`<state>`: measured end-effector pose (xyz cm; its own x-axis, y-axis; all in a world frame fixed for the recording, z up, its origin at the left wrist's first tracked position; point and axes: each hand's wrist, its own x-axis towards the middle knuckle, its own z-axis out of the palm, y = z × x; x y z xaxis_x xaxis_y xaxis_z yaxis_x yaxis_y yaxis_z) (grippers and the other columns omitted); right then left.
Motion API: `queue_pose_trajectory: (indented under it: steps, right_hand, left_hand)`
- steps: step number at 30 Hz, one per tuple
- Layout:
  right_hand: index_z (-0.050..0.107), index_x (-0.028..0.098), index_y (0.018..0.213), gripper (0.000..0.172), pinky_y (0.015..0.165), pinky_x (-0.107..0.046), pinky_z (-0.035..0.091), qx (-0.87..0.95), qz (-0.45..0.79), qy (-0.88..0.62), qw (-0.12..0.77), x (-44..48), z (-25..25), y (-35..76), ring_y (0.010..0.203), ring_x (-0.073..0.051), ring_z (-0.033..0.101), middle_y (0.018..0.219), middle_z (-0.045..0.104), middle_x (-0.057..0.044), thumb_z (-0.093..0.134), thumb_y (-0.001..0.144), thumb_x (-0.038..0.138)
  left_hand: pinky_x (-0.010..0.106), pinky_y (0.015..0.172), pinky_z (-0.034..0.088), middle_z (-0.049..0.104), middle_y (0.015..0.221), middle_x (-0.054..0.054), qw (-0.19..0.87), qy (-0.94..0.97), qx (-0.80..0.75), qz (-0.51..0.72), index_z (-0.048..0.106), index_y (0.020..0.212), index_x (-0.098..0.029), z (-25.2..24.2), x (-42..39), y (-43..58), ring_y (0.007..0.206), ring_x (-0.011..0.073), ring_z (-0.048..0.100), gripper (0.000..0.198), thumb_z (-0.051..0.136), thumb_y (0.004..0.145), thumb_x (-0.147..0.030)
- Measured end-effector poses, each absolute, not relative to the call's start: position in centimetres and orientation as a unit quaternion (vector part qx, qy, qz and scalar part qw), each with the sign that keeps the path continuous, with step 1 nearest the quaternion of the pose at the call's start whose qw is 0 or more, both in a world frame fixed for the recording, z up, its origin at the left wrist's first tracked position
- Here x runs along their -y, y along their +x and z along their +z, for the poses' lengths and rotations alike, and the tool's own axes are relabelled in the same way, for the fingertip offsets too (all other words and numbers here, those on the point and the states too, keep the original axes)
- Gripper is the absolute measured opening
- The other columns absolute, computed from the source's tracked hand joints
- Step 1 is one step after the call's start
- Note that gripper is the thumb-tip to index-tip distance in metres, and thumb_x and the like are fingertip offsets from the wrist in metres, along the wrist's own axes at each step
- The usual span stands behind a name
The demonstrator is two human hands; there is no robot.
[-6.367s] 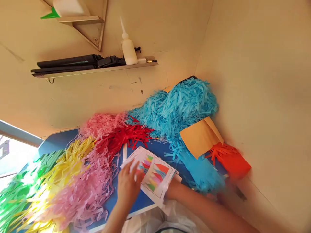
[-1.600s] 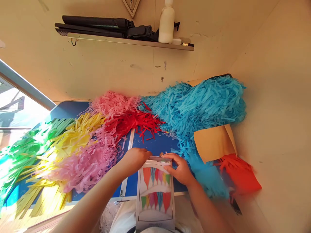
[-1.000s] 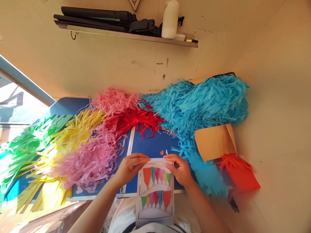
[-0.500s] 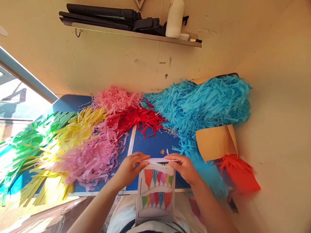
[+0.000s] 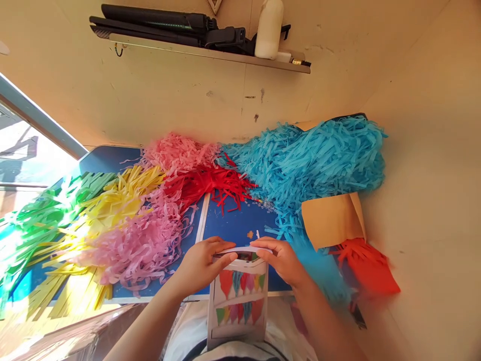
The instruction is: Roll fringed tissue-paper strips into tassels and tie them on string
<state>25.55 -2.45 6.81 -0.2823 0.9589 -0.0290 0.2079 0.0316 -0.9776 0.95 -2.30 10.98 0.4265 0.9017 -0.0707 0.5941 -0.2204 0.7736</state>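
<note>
A white packet point(image 5: 240, 296) printed with rows of colourful tassels stands upright in front of my body, at the near edge of the table. Its mouth gapes, showing a dark slit with some colour inside. My left hand point(image 5: 210, 258) pinches the left side of the rim between thumb and fingers. On the right side, my right hand point(image 5: 276, 255) grips the same rim in a pinch. What lies inside the packet is too small to make out.
On the blue table point(image 5: 240, 220) lie fringed paper piles: green point(image 5: 48, 210), yellow point(image 5: 112, 205), lilac point(image 5: 143, 245), pink point(image 5: 176, 153), red point(image 5: 214, 183) and blue point(image 5: 319, 155). Brown paper point(image 5: 332, 220) and orange-red fringe point(image 5: 372, 271) are at right. A wall shelf point(image 5: 210, 54) holds a white bottle point(image 5: 269, 30).
The packet's mouth has widened from a thin slit to a bowed opening. My left thumb has shifted inward along the rim.
</note>
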Motion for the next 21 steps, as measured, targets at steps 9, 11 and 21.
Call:
queue_pose_trajectory:
  steps: [9,11,21]
  right_hand:
    - [0.078,0.024,0.096,0.022,0.082,-0.033,0.053,0.629,0.514,-0.468,0.347,2.3,7.7,25.1,0.093,-0.023,0.068,0.100,0.074,-0.005,0.067,0.082,0.036]
    - [0.078,0.022,0.094,0.021,0.080,-0.033,0.053,0.635,0.502,-0.479,0.340,2.2,7.9,25.1,0.090,-0.022,0.068,0.097,0.075,-0.005,0.065,0.083,0.034]
    - [0.079,0.027,0.090,0.024,0.075,-0.026,0.047,0.799,0.362,-0.437,0.199,1.2,12.5,23.3,0.084,-0.019,0.068,0.089,0.077,0.000,0.057,0.094,0.035]
  left_hand:
    - [0.025,0.067,0.049,0.071,0.091,0.006,0.477,0.658,-0.525,0.251,0.075,0.095,-0.020,10.8,2.7,1.6,0.081,0.0196,0.066,0.031,0.055,0.086,-0.041]
    - [0.026,0.066,0.048,0.071,0.087,0.006,0.469,0.655,-0.538,0.248,0.075,0.091,-0.019,11.1,2.8,1.7,0.080,0.0199,0.065,0.030,0.054,0.086,-0.040]
    - [0.029,0.072,0.047,0.064,0.092,0.004,0.504,0.613,-0.517,0.320,0.059,0.102,-0.020,11.0,4.6,3.0,0.082,0.0181,0.061,0.021,0.056,0.089,-0.037]
